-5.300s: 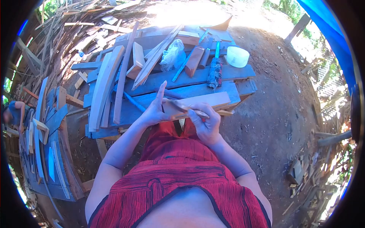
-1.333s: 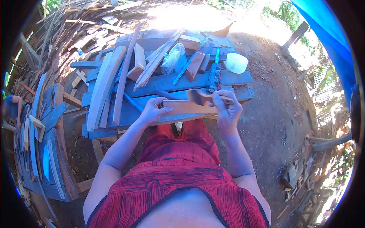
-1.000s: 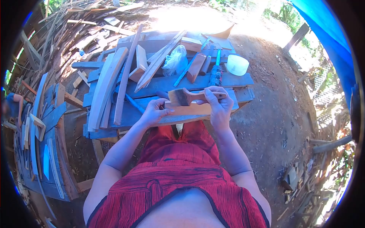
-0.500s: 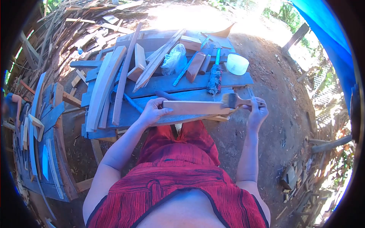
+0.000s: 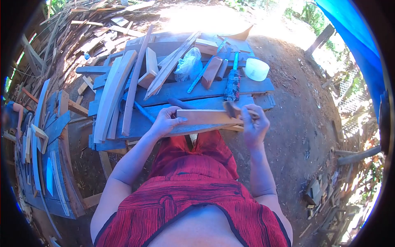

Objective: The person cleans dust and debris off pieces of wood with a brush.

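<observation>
My left hand (image 5: 168,121) is closed on the left end of a short, smooth wooden board (image 5: 205,117), thumb along its near face. The board is held level above the near edge of the workbench (image 5: 181,102). In my right hand (image 5: 254,123) is a paintbrush (image 5: 233,110), fingers wrapped round its handle. Its bristles lie against the right part of the board's top edge. Just beyond the brush, a caulking-gun-like tool with a dark, grimy body (image 5: 233,85) rests on the bench.
On the bench are a white plastic tub (image 5: 256,69), a clear plastic bag (image 5: 189,65), a reddish wood block (image 5: 211,73), a blue ruler (image 5: 201,76) and several long planks (image 5: 115,94). Another wood-laden bench (image 5: 53,156) stands left, near another person's arm (image 5: 19,113). Scrap wood lies around.
My right hand has moved left with the paintbrush, carrying the bristles from the board's right end further along its top edge. My left hand and the board have stayed nearly still.
</observation>
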{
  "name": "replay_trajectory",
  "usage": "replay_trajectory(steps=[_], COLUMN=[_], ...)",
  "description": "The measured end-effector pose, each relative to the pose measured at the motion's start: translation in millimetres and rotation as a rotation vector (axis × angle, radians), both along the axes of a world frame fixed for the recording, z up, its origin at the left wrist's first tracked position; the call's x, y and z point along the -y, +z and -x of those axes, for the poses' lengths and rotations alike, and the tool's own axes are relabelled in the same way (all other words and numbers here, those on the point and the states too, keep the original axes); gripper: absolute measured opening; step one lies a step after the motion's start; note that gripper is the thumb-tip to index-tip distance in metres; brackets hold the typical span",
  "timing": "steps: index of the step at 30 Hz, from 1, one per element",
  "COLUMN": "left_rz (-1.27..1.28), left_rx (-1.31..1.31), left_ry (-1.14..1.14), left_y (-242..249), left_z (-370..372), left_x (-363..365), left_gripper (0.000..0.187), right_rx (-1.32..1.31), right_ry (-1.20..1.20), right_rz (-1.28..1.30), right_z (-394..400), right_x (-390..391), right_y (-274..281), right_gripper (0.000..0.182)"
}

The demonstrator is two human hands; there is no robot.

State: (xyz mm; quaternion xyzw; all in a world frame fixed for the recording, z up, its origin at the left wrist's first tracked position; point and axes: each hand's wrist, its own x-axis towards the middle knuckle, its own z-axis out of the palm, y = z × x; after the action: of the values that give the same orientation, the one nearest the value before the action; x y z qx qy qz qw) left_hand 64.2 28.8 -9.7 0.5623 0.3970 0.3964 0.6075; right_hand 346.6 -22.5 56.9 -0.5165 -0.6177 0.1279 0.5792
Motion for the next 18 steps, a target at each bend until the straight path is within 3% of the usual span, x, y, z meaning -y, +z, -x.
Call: replay_trajectory(steps=[4,6,9,16,18], left_rz=[-0.001,-0.009,-0.011,0.004,0.002], left_rx=[0.006,-0.012,-0.040,-0.039,-0.067], left_ry=[-0.018,-0.037,-0.022,-0.020,-0.013], left_y=[-7.9,-9.6,-5.9,-5.0,-4.2], left_z=[3.0,4.4,3.3,2.9,3.5], left_x=[-2.7,-3.6,-1.9,-2.9,-2.5], left_gripper=[0.023,0.025,0.027,0.026,0.025], right_rx=[-0.086,-0.397,-0.594,-0.622,-0.614], right_ry=[0.133,0.306,0.361,0.311,0.202], right_rz=[0.001,0.107,0.119,0.169,0.194], right_z=[35.4,49.6,58.1,42.7,28.1], right_x=[1.5,1.0,-4.0,-12.0,-10.8], right_y=[17.4,26.4,35.6,18.5,14.6], right_gripper=[0.009,0.010,0.011,0.011,0.009])
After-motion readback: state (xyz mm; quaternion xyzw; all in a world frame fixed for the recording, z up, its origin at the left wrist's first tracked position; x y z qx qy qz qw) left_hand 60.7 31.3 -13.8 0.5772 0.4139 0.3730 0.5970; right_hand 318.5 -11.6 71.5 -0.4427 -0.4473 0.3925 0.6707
